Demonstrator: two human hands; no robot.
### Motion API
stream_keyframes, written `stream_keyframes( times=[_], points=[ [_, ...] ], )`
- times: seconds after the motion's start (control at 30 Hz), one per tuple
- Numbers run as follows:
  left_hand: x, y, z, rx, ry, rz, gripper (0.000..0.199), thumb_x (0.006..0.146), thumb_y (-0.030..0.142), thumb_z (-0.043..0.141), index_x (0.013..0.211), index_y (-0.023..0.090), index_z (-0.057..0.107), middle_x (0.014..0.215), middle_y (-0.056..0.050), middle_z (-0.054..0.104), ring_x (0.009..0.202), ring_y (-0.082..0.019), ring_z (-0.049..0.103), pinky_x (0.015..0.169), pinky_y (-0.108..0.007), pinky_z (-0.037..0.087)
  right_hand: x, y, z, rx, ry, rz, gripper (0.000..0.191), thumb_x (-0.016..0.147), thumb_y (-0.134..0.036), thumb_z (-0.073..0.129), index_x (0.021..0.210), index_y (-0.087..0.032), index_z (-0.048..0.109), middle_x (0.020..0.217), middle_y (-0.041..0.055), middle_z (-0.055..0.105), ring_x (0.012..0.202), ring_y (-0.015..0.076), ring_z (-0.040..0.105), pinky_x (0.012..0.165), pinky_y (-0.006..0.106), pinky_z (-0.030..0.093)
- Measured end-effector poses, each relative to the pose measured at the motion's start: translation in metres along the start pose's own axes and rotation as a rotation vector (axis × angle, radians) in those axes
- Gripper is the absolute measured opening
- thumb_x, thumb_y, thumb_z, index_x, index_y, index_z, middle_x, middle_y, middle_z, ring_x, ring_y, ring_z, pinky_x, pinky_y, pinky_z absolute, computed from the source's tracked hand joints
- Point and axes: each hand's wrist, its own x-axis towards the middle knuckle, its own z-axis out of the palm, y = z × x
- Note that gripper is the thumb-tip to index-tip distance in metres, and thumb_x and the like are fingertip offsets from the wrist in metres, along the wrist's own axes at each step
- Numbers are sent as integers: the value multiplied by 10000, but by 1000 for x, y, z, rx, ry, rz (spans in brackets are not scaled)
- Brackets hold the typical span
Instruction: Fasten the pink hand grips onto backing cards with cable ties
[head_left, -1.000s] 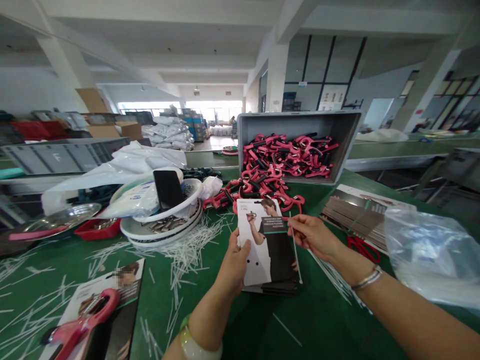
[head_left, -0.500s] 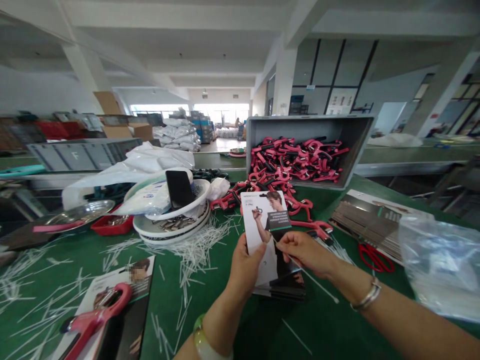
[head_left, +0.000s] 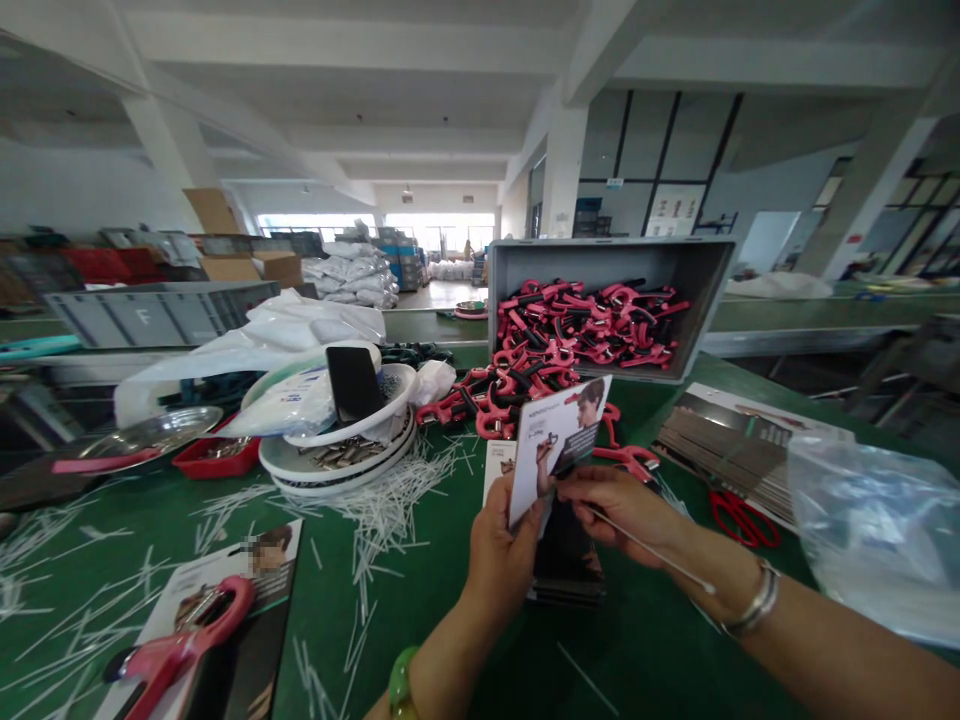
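Observation:
My left hand (head_left: 504,545) grips the lower left edge of a printed card (head_left: 546,432), which is tilted above a stack of similar cards (head_left: 568,560). Against the card's right side, my right hand (head_left: 619,508) pinches a thin white tie (head_left: 664,557); its tail runs down to the right, below the wrist. The tie's front end is hidden at the fingers. At the lower left, a pink hand grip tool (head_left: 184,640) lies on another card (head_left: 259,620).
A grey crate (head_left: 611,250) of pink and black grips lies behind the cards, others spilling out. White bowls (head_left: 341,455) with a phone (head_left: 354,383) stand left of centre. Loose ties (head_left: 390,510) cover the left. Red scissors (head_left: 744,518), a card bundle (head_left: 724,450) and a plastic bag (head_left: 877,530) lie right.
The card has been lifted off the stack and turned at an angle, uncovering the card beneath. Both hands have moved with it, the tie still in my right hand.

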Motion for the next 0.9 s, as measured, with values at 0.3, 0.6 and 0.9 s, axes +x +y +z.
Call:
stream_keyframes(
  times=[0.3,0.6,0.9],
  points=[
    [0,-7,-2,-165,-51,-70,433,794,296,584,1202,192,483,1170,-83,604,997,-212,586,877,-322,449,-4,11,13,38,72,-85,419,622,-532,672,659,-178,452,481,-85,465,332,13,330,336,162,159],
    [2,-9,-3,-264,-72,-165,401,767,372,632,1106,169,563,1057,-83,654,948,-236,599,831,-336,451,-18,20,3,-175,-14,43,496,684,-653,551,686,-156,540,408,-77,443,323,22,339,345,160,170],
    [5,0,-11,-543,-19,-369,536,613,332,773,1088,146,608,973,-88,693,847,-240,638,764,-339,476,-11,2,-17,-251,68,-65,586,748,-697,421,653,-145,593,417,-33,482,311,42,370,343,175,191]
  ],
)
